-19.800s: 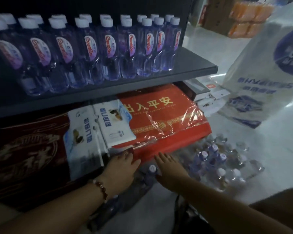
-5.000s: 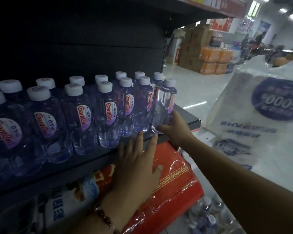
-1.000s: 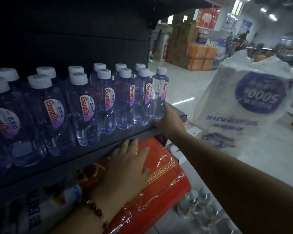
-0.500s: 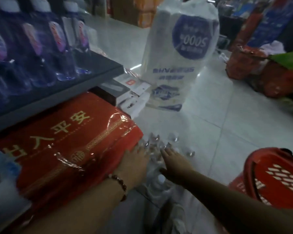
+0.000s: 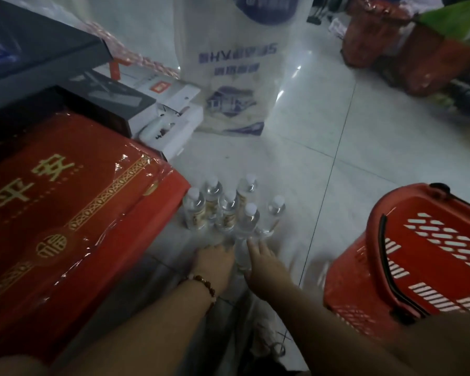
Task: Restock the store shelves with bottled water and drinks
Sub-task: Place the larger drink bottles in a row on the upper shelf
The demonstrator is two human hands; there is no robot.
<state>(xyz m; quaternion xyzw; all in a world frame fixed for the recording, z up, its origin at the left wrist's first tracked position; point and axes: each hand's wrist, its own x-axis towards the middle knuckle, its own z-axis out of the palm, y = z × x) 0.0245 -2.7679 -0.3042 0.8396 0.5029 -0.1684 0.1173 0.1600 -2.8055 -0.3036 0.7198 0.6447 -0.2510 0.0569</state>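
Observation:
Several small clear water bottles with white caps stand on the tiled floor in loose clear plastic wrap, just right of a red wrapped mat. My left hand, a bead bracelet on its wrist, and my right hand reach down side by side to the near edge of the cluster. Their fingers are stretched toward the wrap and the nearest bottles. Neither hand visibly grips anything. The dark shelf edge shows at the top left; the bottles on it are out of view.
The red plastic-wrapped mat with gold characters fills the lower shelf at left. White and black boxes lie behind it. A large white printed bag stands on the floor beyond. A red shopping basket sits at right.
My right hand has left the bottle on the shelf and my left hand has left the red mat. Both have dropped to the bottles on the floor, and my view has tilted down.

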